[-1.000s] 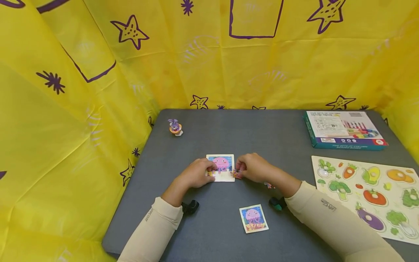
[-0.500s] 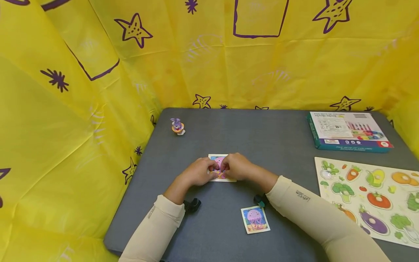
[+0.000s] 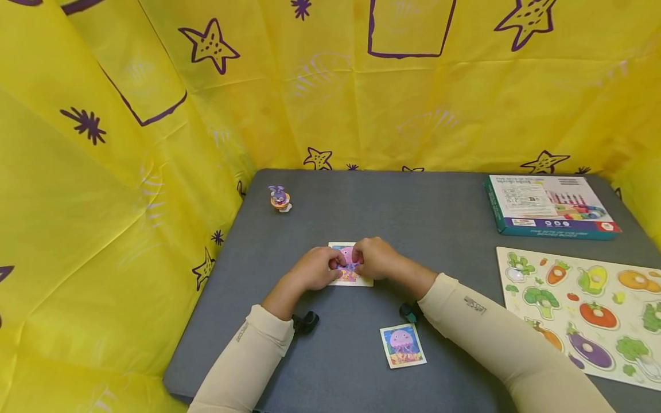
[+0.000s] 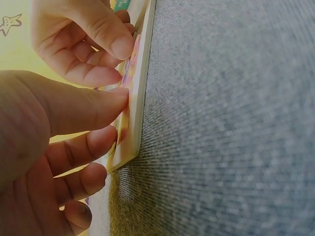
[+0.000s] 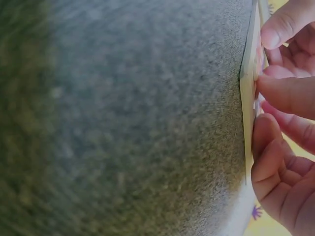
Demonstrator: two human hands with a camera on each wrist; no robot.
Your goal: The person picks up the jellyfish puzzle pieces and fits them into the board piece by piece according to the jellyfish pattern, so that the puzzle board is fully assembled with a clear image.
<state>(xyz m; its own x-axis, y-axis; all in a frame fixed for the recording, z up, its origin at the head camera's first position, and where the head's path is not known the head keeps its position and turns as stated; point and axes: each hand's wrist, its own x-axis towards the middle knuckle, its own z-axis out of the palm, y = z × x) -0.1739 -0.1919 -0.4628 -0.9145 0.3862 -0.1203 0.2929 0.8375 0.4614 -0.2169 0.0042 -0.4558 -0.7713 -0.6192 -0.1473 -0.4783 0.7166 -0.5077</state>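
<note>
A small jellyfish puzzle in a pale frame (image 3: 368, 283) lies on the grey table in the head view. My left hand (image 3: 314, 269) is at its left half, thumb and fingertips touching the pieces. Over the right half, my right hand (image 3: 378, 258) pinches a puzzle piece (image 3: 349, 275) at the lower part of the picture, thumb and forefinger curled down. Both hands partly cover the picture. Up close in the left wrist view, the left thumb (image 4: 110, 102) rests on the printed surface. A jellyfish picture card (image 3: 403, 347) lies nearer the person.
A purple rabbit figure (image 3: 279, 198) stands at the back left. At the right are a boxed set (image 3: 552, 206) and a vegetable peg board (image 3: 565, 298). Yellow patterned cloth (image 3: 330, 103) hangs around the table.
My right hand has moved left, bringing a puzzle piece from beside the frame onto the puzzle's lower part. The left hand stays at the left side.
</note>
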